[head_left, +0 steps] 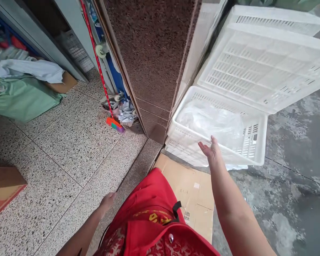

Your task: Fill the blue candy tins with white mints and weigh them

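My right hand (211, 148) reaches out to the near rim of a white plastic crate (260, 149). Its fingers are spread and nothing is in them; whether it touches the rim I cannot tell. Inside the crate lies a clear plastic bag (210, 122), crumpled and spread over much of the bottom. My left hand (108, 202) hangs low beside the red apron (154, 199), over the stone door sill. Its fingers are mostly hidden from this angle, and no object shows in it.
More white crates (256, 67) stand tilted behind the first one. Flattened cardboard (194, 185) covers the floor before it. A brown stone door jamb (152, 53) rises at centre. Leftward are a red-handled broom (114, 124), a full bin (136, 126), a green bag (24, 96) and a carton (5, 188).
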{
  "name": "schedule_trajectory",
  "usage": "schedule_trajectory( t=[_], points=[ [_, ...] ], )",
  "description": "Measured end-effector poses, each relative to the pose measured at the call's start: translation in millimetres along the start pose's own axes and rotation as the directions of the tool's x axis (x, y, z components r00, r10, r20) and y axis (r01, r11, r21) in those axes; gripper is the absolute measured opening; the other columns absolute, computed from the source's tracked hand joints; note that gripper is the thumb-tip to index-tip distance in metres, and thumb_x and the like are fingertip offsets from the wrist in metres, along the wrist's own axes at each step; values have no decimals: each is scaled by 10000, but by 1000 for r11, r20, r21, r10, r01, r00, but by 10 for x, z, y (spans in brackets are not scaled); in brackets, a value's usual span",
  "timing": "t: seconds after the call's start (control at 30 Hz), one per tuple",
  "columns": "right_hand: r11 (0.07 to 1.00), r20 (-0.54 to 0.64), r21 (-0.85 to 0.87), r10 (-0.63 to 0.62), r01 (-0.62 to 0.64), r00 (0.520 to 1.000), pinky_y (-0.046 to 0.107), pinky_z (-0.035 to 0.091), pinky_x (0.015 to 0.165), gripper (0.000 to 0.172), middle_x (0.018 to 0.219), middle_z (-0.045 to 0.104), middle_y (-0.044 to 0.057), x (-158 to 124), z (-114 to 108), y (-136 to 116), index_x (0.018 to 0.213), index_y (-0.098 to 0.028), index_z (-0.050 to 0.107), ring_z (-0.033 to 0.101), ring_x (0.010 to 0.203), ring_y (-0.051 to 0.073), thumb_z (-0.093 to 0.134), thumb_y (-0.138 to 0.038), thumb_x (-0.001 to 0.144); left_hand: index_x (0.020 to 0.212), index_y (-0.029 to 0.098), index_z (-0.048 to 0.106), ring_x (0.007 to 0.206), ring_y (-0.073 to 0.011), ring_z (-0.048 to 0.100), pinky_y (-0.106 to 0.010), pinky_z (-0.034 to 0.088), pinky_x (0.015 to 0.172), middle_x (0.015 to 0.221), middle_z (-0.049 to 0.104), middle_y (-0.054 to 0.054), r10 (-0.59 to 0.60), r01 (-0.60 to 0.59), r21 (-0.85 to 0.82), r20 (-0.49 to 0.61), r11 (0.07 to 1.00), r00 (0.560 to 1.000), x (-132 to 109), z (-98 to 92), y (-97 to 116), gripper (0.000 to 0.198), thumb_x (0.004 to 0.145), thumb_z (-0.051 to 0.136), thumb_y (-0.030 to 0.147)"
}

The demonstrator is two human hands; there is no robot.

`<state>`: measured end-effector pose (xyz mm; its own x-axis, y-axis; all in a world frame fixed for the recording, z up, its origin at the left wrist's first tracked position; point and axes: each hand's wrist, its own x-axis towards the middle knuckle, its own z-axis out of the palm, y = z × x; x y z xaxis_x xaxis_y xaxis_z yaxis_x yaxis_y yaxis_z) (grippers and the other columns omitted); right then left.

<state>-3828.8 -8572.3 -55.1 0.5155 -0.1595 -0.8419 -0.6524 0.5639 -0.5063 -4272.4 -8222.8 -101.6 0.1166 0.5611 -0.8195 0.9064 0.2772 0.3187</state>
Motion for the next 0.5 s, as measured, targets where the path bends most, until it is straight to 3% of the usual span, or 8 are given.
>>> schedule_trajectory(
  t=[0.1, 0.2, 0.33, 0.43, 0.5],
  points=[
    [1000, -35, -26, -7, 6, 999, 357, 588, 771, 650, 1467, 299, 136, -32, 37, 33, 1370, -302, 292, 582, 1161, 210, 609, -423, 816, 1221, 132, 535, 1324, -353, 387, -492, 384, 1013, 1371, 482, -213, -32, 29, -79, -46, 996, 998, 74, -201, 90, 580, 836, 427, 552],
    [999, -82, -45, -13, 9, 997, 391, 572, 818, 656, 1467, 312, 144, -108, 74, 59, 1368, -300, 291, 564, 1194, 210, 610, -451, 816, 1451, 185, 296, 1399, -333, 261, -543, 305, 1068, 1511, 292, -193, -61, 35, -282, -81, 959, 995, 170, -512, 303, 782, 849, 254, 682],
    [996, -132, -61, -75, 67, 988, 394, 558, 827, 671, 1463, 329, 137, -323, 84, 175, 1387, -326, 233, 537, 1229, 198, 504, -594, 836, 1510, 234, 112, 1435, -272, 177, -503, 227, 1121, 1565, 175, -133, 22, -80, -554, -111, 829, 994, 358, -1035, 758, 793, 864, 215, 683],
    [987, -220, -132, -116, 89, 969, 425, 537, 834, 606, 1477, 342, 80, -615, 132, 615, 1369, -412, 241, 528, 1229, 171, 357, -660, 828, 1503, 230, 159, 1428, -259, 206, -507, 207, 1130, 1552, 225, -124, 105, -114, -751, -60, 650, 993, 574, -1512, 1139, 787, 865, 194, 690],
    [977, -278, -213, -89, 29, 956, 445, 510, 843, 642, 1494, 328, 44, -881, 231, 1174, 1340, -486, 273, 456, 1288, 173, 404, -666, 738, 1488, 206, 224, 1413, -269, 246, -527, 204, 1127, 1525, 291, -137, 231, -86, -861, 38, 501, 972, 731, -1888, 1376, 852, 828, 171, 743]
  ],
)
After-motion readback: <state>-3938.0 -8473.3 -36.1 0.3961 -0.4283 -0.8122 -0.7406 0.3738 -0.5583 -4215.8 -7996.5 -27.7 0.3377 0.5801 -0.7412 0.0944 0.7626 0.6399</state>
